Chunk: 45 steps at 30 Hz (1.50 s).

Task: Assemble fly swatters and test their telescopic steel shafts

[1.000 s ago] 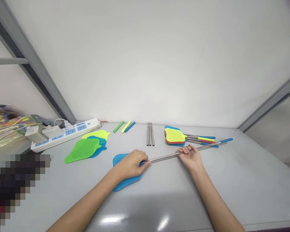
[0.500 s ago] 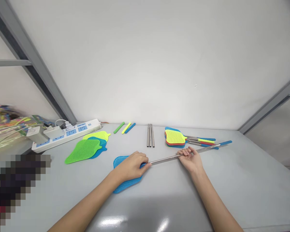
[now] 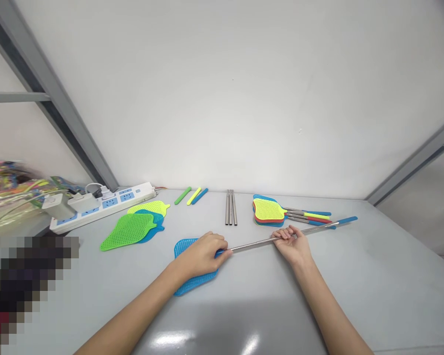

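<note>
A blue fly swatter [image 3: 197,285] with a long extended metal rod lies across the middle of the table. My left hand [image 3: 207,252] grips its neck, where the blue mesh head meets the rod, and covers part of the head. My right hand [image 3: 291,245] is turned palm up, its fingers curled round the metal rod. Beyond my right hand the rod runs on to a blue handle [image 3: 348,220]. Behind it, a stack of assembled fly swatters [image 3: 270,209] lies with handles pointing right.
Loose green, yellow and blue swatter heads [image 3: 128,231] overlap at left, beside a white power strip [image 3: 136,192] with chargers. Towards the wall lie green, yellow and blue handle grips [image 3: 194,195] and several metal rods [image 3: 230,208]. Plastic-wrapped goods [image 3: 15,202] sit far left.
The blue handle end has shifted very slightly to the right, with the rod a touch longer. Both hands keep their hold in nearly the same place.
</note>
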Each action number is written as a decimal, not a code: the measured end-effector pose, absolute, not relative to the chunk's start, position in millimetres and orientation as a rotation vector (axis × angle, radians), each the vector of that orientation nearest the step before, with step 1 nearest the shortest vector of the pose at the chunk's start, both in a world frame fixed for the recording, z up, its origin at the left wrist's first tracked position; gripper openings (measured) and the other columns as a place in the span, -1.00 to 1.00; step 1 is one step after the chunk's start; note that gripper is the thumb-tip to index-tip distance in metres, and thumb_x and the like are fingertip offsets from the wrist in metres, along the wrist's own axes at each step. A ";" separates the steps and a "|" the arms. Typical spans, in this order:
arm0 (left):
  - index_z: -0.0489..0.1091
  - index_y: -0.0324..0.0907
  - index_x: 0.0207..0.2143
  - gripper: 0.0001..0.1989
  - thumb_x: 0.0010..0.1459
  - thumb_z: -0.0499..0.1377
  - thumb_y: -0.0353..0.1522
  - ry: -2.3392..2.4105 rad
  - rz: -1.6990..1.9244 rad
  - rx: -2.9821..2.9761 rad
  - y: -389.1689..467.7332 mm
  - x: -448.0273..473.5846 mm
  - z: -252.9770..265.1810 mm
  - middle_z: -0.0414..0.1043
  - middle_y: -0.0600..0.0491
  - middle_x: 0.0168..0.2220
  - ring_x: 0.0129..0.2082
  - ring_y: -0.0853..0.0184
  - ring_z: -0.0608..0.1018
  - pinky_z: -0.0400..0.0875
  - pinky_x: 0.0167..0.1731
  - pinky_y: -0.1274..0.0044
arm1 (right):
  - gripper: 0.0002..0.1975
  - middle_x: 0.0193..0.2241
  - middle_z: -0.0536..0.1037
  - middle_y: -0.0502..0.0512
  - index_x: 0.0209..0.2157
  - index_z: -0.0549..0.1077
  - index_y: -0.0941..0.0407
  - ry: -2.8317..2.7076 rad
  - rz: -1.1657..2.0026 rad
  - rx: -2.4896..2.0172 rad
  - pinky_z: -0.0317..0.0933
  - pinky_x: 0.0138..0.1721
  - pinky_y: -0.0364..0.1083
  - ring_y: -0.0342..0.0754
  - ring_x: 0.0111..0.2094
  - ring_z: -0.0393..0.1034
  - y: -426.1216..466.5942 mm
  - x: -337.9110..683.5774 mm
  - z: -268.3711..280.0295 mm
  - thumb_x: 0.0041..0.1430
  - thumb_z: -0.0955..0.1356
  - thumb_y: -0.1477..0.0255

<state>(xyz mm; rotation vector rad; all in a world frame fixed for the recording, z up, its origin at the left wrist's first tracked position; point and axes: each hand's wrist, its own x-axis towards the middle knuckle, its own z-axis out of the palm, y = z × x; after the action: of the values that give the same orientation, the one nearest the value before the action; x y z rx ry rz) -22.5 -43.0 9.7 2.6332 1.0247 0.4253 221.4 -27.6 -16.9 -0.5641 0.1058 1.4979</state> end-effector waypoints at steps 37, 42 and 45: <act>0.16 -0.21 -0.54 -0.70 0.16 -0.22 -0.32 1.045 0.353 2.751 -52.5 -17.4 12.4 0.25 0.11 -0.53 -0.47 0.42 0.30 0.10 -0.34 0.51 | -0.71 -0.79 -0.18 -0.17 -0.70 -0.10 0.13 0.081 1.494 -0.468 -0.09 -0.71 -0.22 -0.26 -0.77 -0.24 -27.4 221.0 -17.8 -0.02 0.14 0.55; 0.15 -0.20 -0.52 -0.70 0.16 -0.26 -0.34 1.070 0.331 2.854 -56.7 -12.9 15.8 0.24 0.09 -0.54 -0.50 0.41 0.27 0.07 -0.37 0.50 | -0.68 -0.78 -0.21 -0.17 -0.70 -0.14 0.13 0.018 1.382 -0.411 -0.16 -0.74 -0.22 -0.25 -0.77 -0.28 -32.9 216.0 -15.6 -0.01 0.15 0.55; 0.15 -0.20 -0.52 -0.70 0.16 -0.25 -0.35 1.077 0.332 2.878 -57.8 -11.4 14.8 0.25 0.09 -0.54 -0.51 0.40 0.26 0.06 -0.39 0.50 | -0.67 -0.78 -0.21 -0.17 -0.70 -0.17 0.13 -0.044 1.335 -0.421 -0.18 -0.75 -0.22 -0.25 -0.77 -0.29 -35.2 212.8 -17.2 0.00 0.14 0.54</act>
<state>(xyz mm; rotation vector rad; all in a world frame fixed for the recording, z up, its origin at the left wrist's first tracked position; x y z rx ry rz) -11.4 -57.8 14.8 2.8780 1.0769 0.3315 212.8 -35.2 -17.2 -0.4212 -0.0436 1.3354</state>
